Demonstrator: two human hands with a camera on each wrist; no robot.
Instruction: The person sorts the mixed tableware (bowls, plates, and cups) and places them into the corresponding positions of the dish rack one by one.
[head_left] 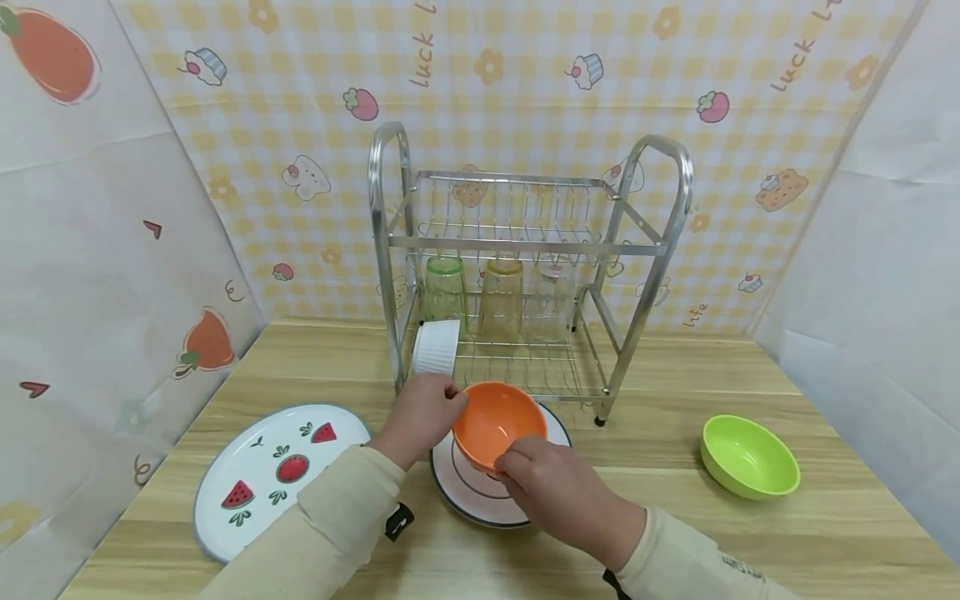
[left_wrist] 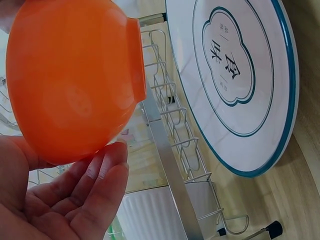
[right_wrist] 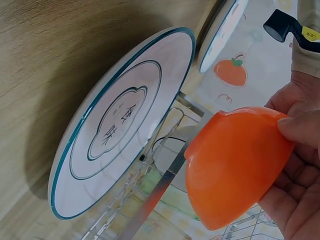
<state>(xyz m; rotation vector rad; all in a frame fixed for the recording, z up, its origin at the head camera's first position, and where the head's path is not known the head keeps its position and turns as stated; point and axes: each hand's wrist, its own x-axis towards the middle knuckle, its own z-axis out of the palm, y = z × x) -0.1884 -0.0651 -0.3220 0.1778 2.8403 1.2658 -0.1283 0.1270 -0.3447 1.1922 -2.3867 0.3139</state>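
Note:
An orange bowl (head_left: 501, 421) is held between both hands above a white plate (head_left: 480, 493) with a dark blue-green rim. My left hand (head_left: 426, 414) pinches its left edge; in the left wrist view the thumb and fingers (left_wrist: 102, 175) meet the bowl's side. At the bowl's near right edge, my right hand (head_left: 562, 492) grips the rim, thumb on the outside in the right wrist view. The bowl's opening faces up toward the head camera. Behind the hands, a white ribbed bowl (head_left: 436, 347) stands on its side in the lower tier of a metal dish rack (head_left: 525, 247).
Green, yellow and clear glasses (head_left: 501, 296) stand upside down in the rack's lower tier. To the left lies an oval white plate (head_left: 262, 450) with a watermelon pattern. A lime green bowl (head_left: 750, 457) sits at the right of the wooden table (head_left: 660, 550).

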